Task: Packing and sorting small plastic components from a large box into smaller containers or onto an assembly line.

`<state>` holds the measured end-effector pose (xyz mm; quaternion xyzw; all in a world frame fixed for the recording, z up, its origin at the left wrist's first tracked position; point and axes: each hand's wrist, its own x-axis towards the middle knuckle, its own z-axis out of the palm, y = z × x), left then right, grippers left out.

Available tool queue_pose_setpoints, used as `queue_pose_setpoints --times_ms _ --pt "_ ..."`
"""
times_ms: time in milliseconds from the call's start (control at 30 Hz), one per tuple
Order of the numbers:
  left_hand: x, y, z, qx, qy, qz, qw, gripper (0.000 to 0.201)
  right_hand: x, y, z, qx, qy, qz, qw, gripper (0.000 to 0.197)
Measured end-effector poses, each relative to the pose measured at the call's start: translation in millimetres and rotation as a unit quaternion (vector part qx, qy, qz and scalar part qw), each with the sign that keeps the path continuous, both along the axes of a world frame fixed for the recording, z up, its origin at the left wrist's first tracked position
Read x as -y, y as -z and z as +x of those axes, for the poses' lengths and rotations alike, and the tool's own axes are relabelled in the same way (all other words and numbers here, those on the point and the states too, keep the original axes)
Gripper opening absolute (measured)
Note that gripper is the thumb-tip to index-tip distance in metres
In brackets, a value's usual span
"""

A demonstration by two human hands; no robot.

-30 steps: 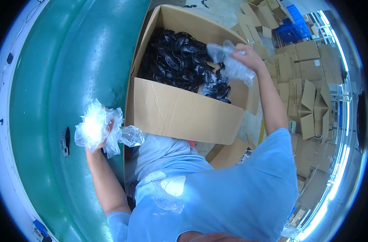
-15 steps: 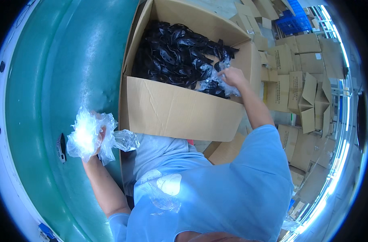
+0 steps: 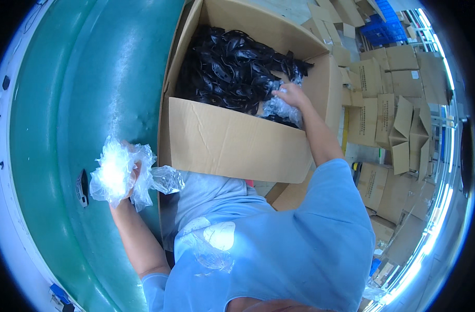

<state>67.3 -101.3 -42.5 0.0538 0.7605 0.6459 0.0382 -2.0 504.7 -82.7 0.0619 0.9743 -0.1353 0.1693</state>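
Observation:
A crumpled bunch of clear plastic bags (image 3: 112, 174) is in my left hand (image 3: 135, 172), above the green surface; the bags hide most of the fingers, which are closed round them. My right hand (image 3: 291, 95) reaches into an open cardboard box (image 3: 237, 140). Its fingers are pinched on clear plastic film (image 3: 281, 108) at the right side of the contents. Many glossy black curved plastic parts (image 3: 222, 67) lie heaped in the box, left of that hand. More loose film (image 3: 211, 255) clings to the front of my blue shirt.
The green work surface (image 3: 55, 130) runs along the left, with a small black-and-white object (image 3: 82, 188) on it. Stacked and opened cardboard boxes (image 3: 365, 99) crowd the right side. Behind them is a blue plastic crate (image 3: 380, 26). The box's front flap (image 3: 232, 148) hangs toward me.
My right hand has moved slightly left within the box, and the film under it is more bunched. My left hand keeps its hold on the plastic bags. The whole view has shifted a little.

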Motion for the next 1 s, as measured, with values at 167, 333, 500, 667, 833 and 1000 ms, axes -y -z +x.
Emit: queue_pose_setpoints --times_ms 167,333,500,667,833,1000 --pt "-11 -15 0 -0.032 0.002 -0.063 0.997 0.077 19 -57 -13 -0.024 0.078 -0.105 0.991 0.044" --pt "-19 -22 2 -0.016 0.001 0.034 0.999 0.074 5 -84 -24 -0.066 -0.060 -0.168 0.982 0.038" --pt "-18 -15 -1 -0.003 0.012 0.066 0.998 0.072 19 -132 -52 -0.116 -0.072 -0.105 0.985 0.033" --pt "-18 -20 -10 -0.015 0.032 0.068 0.997 0.068 23 -166 -77 -0.160 -0.003 -0.172 0.972 0.023" --pt "9 33 -4 -0.095 -0.014 -0.216 0.972 0.053 102 -183 -71 -0.330 -0.312 -0.229 0.861 0.016" --pt "-41 -3 -6 0.098 -0.043 0.417 0.902 0.052 268 -163 -15 -0.268 -0.331 -0.469 0.774 0.010"
